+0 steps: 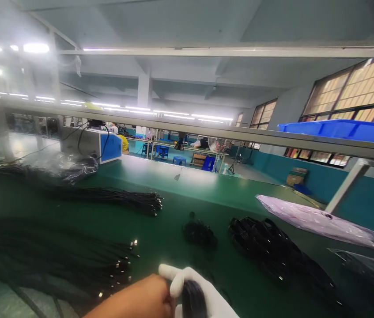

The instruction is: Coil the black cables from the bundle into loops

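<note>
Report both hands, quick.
Left hand: fingers mostly hidden; open or closed can't be told.
Right hand: gloved, closed around a black cable bundle.

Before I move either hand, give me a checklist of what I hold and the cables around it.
1. Black bundle held in the gloved right hand: ok.
2. Left hand grip: cannot tell; it is partly hidden beside the right hand.
3. Loose cables at left, ends lined up: not ok; their bright tips are scattered.
4. Farther cable bundle, ends together: ok.
5. Small black coil apart from the large black pile: ok; green table shows between.
</note>
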A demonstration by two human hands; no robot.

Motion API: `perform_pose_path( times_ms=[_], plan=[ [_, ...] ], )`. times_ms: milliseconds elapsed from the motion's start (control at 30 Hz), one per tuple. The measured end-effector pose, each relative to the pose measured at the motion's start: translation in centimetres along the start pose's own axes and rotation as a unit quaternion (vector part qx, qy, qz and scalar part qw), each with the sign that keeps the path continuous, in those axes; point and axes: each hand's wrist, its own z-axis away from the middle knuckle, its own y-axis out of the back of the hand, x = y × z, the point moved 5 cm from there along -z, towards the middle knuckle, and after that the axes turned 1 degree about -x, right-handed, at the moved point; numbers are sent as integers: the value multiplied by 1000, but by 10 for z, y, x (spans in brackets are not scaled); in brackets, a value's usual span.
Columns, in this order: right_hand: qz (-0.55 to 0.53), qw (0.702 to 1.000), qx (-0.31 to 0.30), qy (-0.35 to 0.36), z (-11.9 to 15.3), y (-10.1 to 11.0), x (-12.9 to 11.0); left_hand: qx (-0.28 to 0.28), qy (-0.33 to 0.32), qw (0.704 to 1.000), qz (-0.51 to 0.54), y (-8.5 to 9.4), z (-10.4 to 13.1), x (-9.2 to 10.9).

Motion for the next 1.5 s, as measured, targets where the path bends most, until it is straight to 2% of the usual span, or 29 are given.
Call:
perform_pose_path(
  times_ms=[67,133,200,300,367,433,467,567,633,700,800,833,900,967,1033,1100,1133,1200,1267,1367,1500],
  plan=[
    [-120,992,-23,-14,1,1,2,33,42,995,84,2,4,4],
    [-166,986,-27,-14,2,3,3,75,58,976,198,9,10,13],
    [-164,985,-44,-14,2,3,3,98,20,951,293,15,14,24],
    [-167,982,-83,-8,2,2,4,118,-50,922,364,20,18,35],
    [-163,981,-107,-12,1,3,8,166,-83,926,329,24,22,37],
    [-154,981,-117,-24,0,4,14,219,-106,948,205,28,26,43],
    [-152,981,-116,-26,0,5,18,224,-116,960,125,27,27,47],
    [-159,981,-106,-21,-4,8,27,184,-120,974,-60,23,25,58],
    [-193,976,-94,-33,-8,7,34,186,-95,974,-86,28,22,59],
    [-248,964,-72,-67,-14,6,41,178,-76,980,-35,33,19,54],
    [-308,944,-48,-107,-23,3,51,111,-73,987,86,34,13,44],
    [-308,944,-48,-109,-25,3,53,105,-67,985,119,34,11,40],
    [-261,960,-42,-90,-28,5,51,132,-41,979,150,35,6,30],
    [-166,984,-20,-54,-28,9,46,164,-21,977,138,33,3,22],
    [-103,994,-8,-23,-26,12,40,206,-13,972,115,32,1,17],
    [-115,993,-19,-8,-23,11,35,244,0,964,110,29,2,11],
    [-135,991,-26,-4,-22,10,33,245,10,962,121,26,2,7],
    [-153,987,-38,3,-21,7,29,213,30,965,154,16,1,-2],
    [-117,993,-34,-5,-20,5,26,172,36,966,190,5,0,-10],
    [-72,997,-37,-17,-21,4,24,150,2,957,246,-5,-3,-18],
    [-169,979,-110,-17,-19,-3,26,116,-46,947,296,-7,-3,-17]
  ],
)
